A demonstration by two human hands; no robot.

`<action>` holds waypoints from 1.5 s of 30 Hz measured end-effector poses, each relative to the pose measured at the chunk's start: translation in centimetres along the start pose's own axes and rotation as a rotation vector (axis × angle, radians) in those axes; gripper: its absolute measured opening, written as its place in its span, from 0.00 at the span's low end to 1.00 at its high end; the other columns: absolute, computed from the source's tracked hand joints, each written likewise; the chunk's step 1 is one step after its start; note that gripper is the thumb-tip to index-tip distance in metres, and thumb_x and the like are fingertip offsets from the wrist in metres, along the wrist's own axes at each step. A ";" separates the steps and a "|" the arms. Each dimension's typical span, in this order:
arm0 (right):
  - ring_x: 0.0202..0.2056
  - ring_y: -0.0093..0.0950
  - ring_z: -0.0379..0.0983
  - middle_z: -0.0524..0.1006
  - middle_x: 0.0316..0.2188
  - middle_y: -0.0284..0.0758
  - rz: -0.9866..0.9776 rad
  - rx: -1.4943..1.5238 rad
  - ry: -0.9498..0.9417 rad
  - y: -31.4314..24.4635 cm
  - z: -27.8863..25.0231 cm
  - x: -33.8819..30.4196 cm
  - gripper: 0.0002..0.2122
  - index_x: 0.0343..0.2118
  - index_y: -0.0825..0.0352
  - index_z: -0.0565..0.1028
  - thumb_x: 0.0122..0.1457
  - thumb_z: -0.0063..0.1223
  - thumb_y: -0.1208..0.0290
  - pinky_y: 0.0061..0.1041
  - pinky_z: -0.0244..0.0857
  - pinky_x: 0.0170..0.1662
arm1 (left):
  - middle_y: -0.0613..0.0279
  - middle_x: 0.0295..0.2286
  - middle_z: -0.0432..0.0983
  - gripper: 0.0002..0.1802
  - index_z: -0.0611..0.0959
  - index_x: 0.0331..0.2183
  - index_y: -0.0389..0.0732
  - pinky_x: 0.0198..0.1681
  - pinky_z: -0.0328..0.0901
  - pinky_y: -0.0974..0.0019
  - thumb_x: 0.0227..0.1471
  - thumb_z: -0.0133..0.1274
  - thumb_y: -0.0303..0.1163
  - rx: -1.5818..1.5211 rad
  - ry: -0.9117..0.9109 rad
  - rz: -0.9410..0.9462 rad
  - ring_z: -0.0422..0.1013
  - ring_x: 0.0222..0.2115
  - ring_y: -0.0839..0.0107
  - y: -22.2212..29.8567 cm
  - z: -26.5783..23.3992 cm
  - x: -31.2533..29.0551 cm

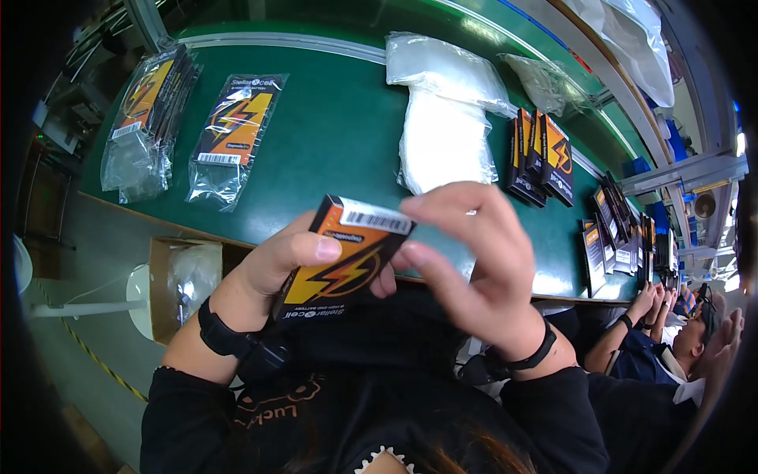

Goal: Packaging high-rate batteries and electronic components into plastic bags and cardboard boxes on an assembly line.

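In front of my chest my left hand point(276, 265) grips a flat battery box point(347, 265), its thumb on the front and its fingers behind. The box is black, orange and yellow with a lightning bolt. It is tilted, and the barcode end points away from me. At its far right corner is my right hand point(482, 268), thumb and forefinger apart. The forefinger tip is at the barcode edge; whether it touches is hard to tell. Both wrists wear black straps.
Bagged boxes form a stack point(150, 118) at the left, beside a single bagged box point(237, 126). Clear plastic bags point(446, 118) lie at the back of the green table point(332, 118). Unbagged boxes point(545, 158) stand to the right; a co-worker point(663, 340) sits beyond. An open carton point(162, 292) is below left.
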State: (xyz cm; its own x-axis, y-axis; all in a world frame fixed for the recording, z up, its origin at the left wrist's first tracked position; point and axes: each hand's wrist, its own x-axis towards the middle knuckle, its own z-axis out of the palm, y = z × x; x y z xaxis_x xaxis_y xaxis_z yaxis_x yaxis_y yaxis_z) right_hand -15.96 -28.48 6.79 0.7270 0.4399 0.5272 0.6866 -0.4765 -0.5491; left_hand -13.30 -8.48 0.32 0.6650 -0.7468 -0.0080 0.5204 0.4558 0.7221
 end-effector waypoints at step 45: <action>0.31 0.29 0.73 0.77 0.27 0.35 0.008 0.270 -0.109 1.5 0.3 -2.2 0.12 0.36 0.71 0.79 0.46 0.62 0.76 0.24 0.63 0.33 | 0.42 0.40 0.72 0.40 0.70 0.47 0.27 0.44 0.66 0.63 0.37 0.62 0.45 -0.097 -0.233 -0.162 0.72 0.40 0.56 -1.3 0.4 -0.9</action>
State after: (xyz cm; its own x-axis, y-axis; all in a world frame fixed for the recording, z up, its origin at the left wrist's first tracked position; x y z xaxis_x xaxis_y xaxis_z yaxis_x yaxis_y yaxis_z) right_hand -16.56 -29.89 4.60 0.7191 0.5234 0.4571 0.6477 -0.2667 -0.7137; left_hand -14.77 -8.56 -0.30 0.4339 -0.8996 0.0497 0.6662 0.3574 0.6546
